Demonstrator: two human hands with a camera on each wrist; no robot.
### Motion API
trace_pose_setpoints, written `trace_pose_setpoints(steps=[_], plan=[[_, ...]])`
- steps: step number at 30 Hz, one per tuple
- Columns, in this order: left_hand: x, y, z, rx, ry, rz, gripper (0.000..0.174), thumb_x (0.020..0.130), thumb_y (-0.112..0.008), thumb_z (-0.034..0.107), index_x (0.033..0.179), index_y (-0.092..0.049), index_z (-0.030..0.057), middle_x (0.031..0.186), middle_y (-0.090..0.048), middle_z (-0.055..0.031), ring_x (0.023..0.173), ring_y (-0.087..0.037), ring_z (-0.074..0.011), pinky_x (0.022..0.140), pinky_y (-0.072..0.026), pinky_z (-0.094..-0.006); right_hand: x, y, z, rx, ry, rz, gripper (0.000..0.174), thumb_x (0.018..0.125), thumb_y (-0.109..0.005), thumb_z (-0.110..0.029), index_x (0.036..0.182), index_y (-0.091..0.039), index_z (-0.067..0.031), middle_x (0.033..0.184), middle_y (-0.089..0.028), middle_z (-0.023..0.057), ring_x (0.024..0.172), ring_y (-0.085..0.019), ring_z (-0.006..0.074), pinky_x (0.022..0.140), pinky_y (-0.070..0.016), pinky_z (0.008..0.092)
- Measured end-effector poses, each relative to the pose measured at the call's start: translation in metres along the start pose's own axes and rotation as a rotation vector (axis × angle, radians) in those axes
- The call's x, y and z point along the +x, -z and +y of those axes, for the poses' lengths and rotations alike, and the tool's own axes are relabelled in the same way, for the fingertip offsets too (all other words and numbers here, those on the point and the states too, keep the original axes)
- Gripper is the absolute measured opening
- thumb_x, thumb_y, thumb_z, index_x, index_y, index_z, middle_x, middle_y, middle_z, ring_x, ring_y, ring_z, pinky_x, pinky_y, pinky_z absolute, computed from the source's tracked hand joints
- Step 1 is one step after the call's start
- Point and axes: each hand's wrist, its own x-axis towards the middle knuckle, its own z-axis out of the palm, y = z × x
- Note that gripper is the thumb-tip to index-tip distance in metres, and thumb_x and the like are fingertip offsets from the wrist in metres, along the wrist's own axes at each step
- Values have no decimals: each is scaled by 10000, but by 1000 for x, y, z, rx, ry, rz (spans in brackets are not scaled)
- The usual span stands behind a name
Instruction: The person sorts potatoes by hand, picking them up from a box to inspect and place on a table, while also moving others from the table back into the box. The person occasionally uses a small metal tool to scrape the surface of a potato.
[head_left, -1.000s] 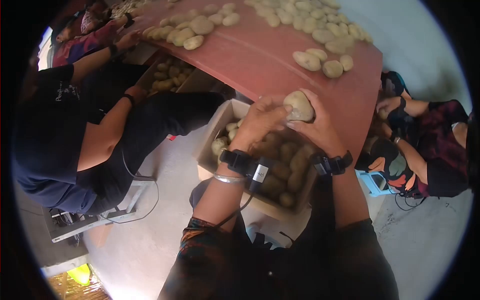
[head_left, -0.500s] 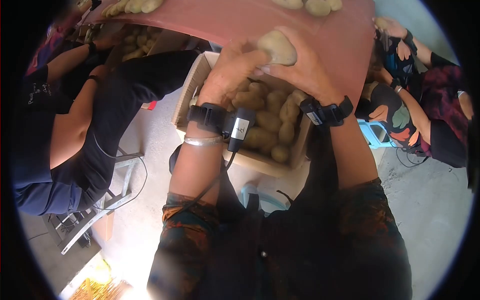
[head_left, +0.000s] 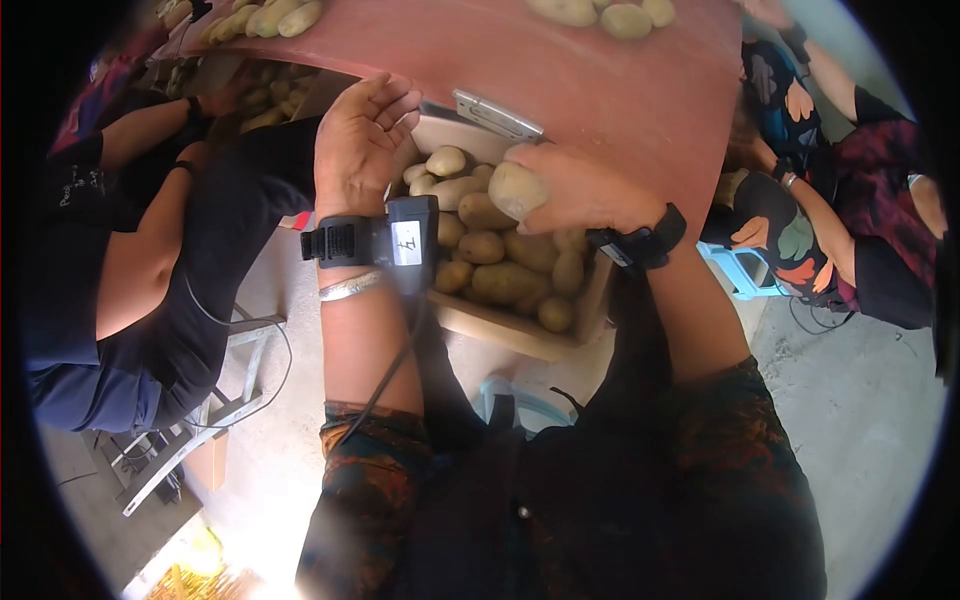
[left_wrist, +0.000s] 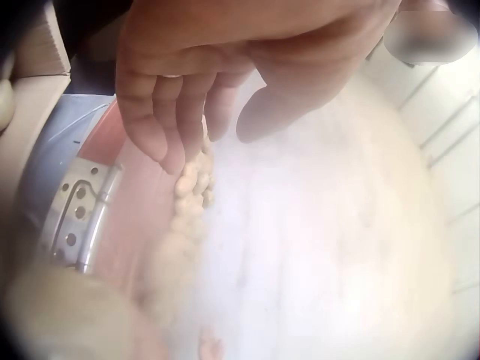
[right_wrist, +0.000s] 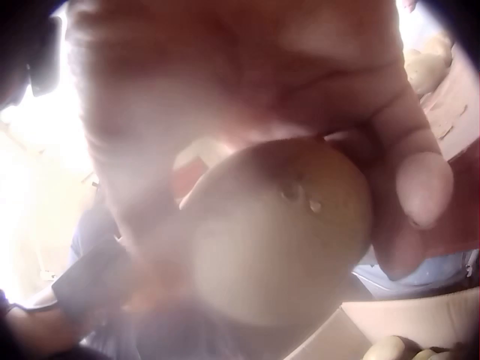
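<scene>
My right hand [head_left: 592,190] grips a potato [head_left: 518,191] over a cardboard box [head_left: 500,328] filled with potatoes. In the right wrist view the same potato [right_wrist: 281,232] fills the palm, with the thumb on one side and the fingers [right_wrist: 425,187] curled on the other. My left hand [head_left: 365,140] is raised at the box's left side, palm up, its fingers loosely bent. Nothing lies in it. The left wrist view shows these fingers [left_wrist: 142,120] hanging relaxed, apart from the thumb.
A red table [head_left: 620,110] borders the box's far side, with a metal hinge [head_left: 497,115] on its edge. More potatoes [head_left: 600,14] lie farther back on it. One person sits at left [head_left: 120,240], another at right [head_left: 880,220] beside a blue stool [head_left: 740,270].
My left hand has let go of the potato and moved left. My right hand has brought the potato down and left over the box. The head view has tilted downward.
</scene>
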Motion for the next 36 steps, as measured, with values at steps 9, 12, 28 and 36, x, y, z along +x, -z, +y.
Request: trace_pose_setpoints(steps=[9, 12, 28, 36], plan=[[6, 15, 1, -132, -7, 38, 322, 887, -487, 218, 1107, -466, -16, 1085, -529, -148, 995, -528, -264, 837, -452, -361, 10, -14, -5, -310, -38, -130, 554, 636, -707, -277, 1100, -505, -53, 978, -581, 172, 911, -568, 358, 761, -462, 418], [6, 10, -2, -124, 25, 27, 288, 885, -490, 217, 1081, -485, 7, 1041, -543, -119, 936, -547, -237, 803, -469, -343, 20, -28, -3, -73, 109, 413, 459, 662, -703, -241, 1024, -512, -31, 938, -584, 191, 902, -577, 345, 755, -464, 438], [5, 1, -13, -159, 52, -46, 255, 858, -530, 195, 1037, -514, 14, 943, -584, -96, 840, -578, -210, 739, -481, -307, 16, 7, 4, 413, -56, 502, 284, 757, -632, -197, 976, -590, -20, 796, -610, 152, 738, -595, 326, 648, -459, 391], [-3, -15, -16, -111, 37, -25, 202, 872, -499, 209, 979, -528, 40, 873, -593, -80, 776, -585, -176, 676, -478, -281, 80, 90, 80, -303, 108, 773, 416, 733, -669, -276, 1058, -582, -31, 1073, -519, 169, 1028, -482, 315, 877, -397, 407]])
